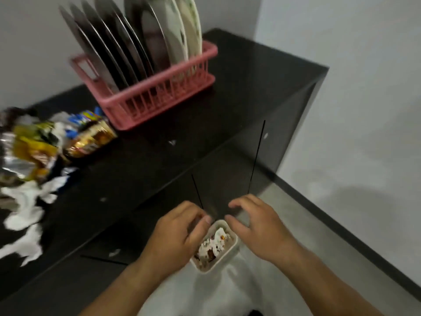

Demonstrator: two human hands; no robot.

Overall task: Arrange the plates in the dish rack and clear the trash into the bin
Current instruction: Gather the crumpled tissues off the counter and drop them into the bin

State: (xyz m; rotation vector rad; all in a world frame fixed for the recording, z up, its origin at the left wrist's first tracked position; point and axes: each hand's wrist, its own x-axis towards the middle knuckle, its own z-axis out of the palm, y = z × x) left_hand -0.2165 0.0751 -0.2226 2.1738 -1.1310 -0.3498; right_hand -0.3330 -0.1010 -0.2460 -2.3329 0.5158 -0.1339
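A pink dish rack (159, 106) stands on the black cabinet top (250, 71) and holds several upright plates (136, 42), steel ones at the left and white ones at the right. A heap of trash (45, 144), foil wrappers and crumpled white paper, lies at the left of the cabinet top. Down on the floor stands a small white bin (230, 252) with wrappers and paper inside. My left hand (180, 233) hovers over the bin's left rim with loosely curled fingers and nothing in them. My right hand (257, 226) hovers open over its right side.
The cabinet's dark front (227, 179) faces me just behind the bin. Grey floor (307, 224) runs to the right, edged by a dark skirting strip along the white wall (364, 110). A small white scrap (172, 142) lies on the cabinet top.
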